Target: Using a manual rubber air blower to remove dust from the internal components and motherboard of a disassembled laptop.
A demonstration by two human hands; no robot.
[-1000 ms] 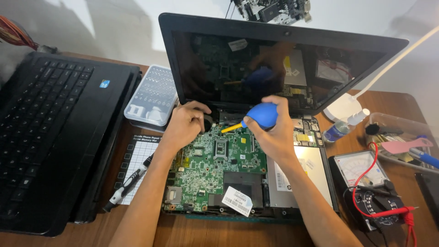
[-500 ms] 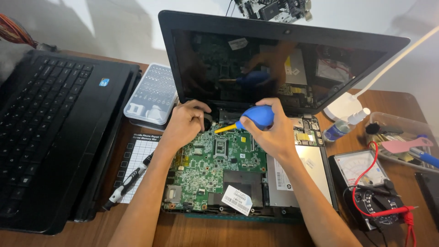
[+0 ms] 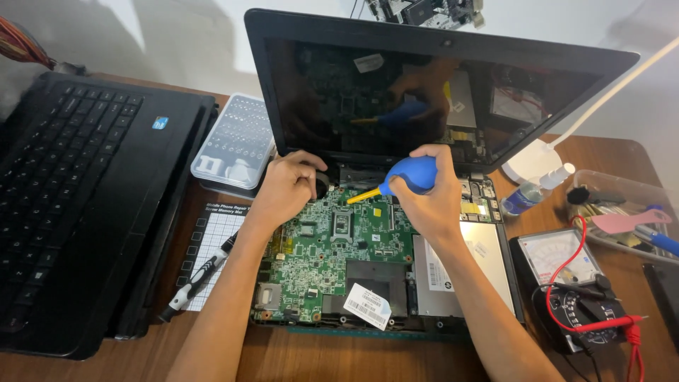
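An opened laptop lies on the wooden table with its green motherboard (image 3: 332, 247) bare and its dark screen (image 3: 424, 99) raised behind. My right hand (image 3: 431, 201) grips a blue rubber air blower (image 3: 410, 175); its yellow nozzle points left and down at the board's upper part. My left hand (image 3: 286, 187) rests curled on the board's top left corner, fingers by the hinge. A white barcode sticker (image 3: 368, 305) sits on the board's lower edge.
A black keyboard panel (image 3: 64, 191) lies at the left. A clear screwdriver bit case (image 3: 237, 141), a grid mat (image 3: 212, 247) and a black screwdriver (image 3: 194, 279) sit beside it. At the right are a multimeter (image 3: 566, 269) with red leads, a small bottle (image 3: 530, 194) and a clear tray (image 3: 629, 212).
My right hand with the blower has shifted slightly left and lower toward the board. My left hand has stayed in place.
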